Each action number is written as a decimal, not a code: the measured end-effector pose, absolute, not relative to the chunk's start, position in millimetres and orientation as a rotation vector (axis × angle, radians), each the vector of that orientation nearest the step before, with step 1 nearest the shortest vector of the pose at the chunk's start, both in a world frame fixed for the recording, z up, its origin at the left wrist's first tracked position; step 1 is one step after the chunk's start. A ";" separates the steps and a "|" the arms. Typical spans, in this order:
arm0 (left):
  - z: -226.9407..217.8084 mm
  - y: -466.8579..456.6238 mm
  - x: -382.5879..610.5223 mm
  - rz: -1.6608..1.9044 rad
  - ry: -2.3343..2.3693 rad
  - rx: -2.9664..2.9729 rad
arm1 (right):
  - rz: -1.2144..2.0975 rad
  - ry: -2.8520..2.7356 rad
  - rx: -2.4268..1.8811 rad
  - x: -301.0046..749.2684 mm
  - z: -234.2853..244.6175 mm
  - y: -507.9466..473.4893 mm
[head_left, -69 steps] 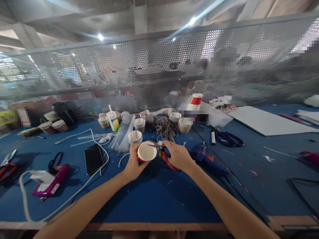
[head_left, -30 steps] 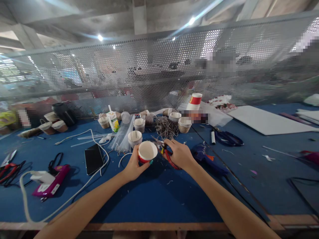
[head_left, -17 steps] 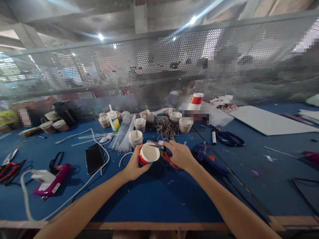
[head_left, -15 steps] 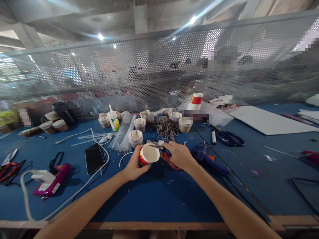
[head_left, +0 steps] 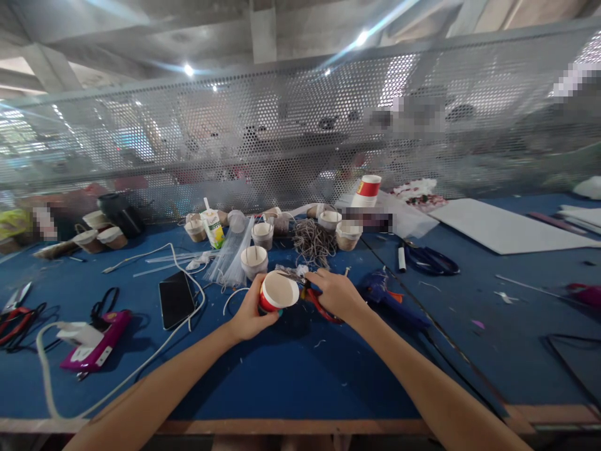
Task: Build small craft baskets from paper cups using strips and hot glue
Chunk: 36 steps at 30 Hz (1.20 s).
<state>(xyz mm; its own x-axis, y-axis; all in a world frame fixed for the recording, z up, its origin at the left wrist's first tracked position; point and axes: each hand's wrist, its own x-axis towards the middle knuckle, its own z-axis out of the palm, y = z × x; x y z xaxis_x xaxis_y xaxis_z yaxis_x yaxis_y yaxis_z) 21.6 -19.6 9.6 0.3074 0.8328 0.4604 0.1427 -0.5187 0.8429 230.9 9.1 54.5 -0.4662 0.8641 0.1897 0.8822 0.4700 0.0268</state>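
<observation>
My left hand [head_left: 248,313] is wrapped round a short red-and-white paper cup [head_left: 278,293], held just above the blue table [head_left: 291,369] with its white mouth tilted towards me. My right hand [head_left: 335,294] grips red-handled scissors [head_left: 315,299]; their blades [head_left: 290,274] lie at the cup's far rim. Whether the blades are biting into the rim I cannot make out.
Behind the cup stand several trimmed paper cups [head_left: 254,258], a twine tangle [head_left: 313,241], clear sticks [head_left: 232,254] and a juice carton [head_left: 213,227]. A phone [head_left: 174,302] and white cable [head_left: 141,363] lie left, a blue glue gun [head_left: 382,289] and dark scissors [head_left: 429,262] right. Perforated metal screen [head_left: 300,138] behind.
The cup has turned a little in my left hand and its mouth now faces more to the right. The scissors stay at the rim; both hands have barely shifted.
</observation>
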 end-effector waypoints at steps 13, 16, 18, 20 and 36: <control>7.2 -15.2 23.0 1.267 0.970 1.943 | -0.229 -2.601 -1.572 224.8 59.4 1.4; 9.2 -16.3 23.2 1.254 0.953 1.950 | -0.244 -2.617 -1.574 224.1 60.8 0.1; 10.7 -17.2 23.4 1.232 0.949 1.942 | -0.247 -2.632 -1.574 224.5 61.0 0.3; 11.6 -17.8 23.4 1.211 0.945 1.935 | -0.249 -2.637 -1.569 225.3 60.6 1.3; 8.5 -17.8 21.8 1.173 0.912 1.881 | -0.195 -2.670 -1.600 223.4 59.5 1.2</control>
<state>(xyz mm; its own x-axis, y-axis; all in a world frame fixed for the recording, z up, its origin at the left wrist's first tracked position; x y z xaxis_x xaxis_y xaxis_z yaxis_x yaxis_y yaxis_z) 21.8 -17.8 8.5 0.3334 0.8497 0.4085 0.1866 -0.4842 0.8548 223.4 1.2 59.5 -0.4735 0.8768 0.0839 0.8797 0.4660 0.0949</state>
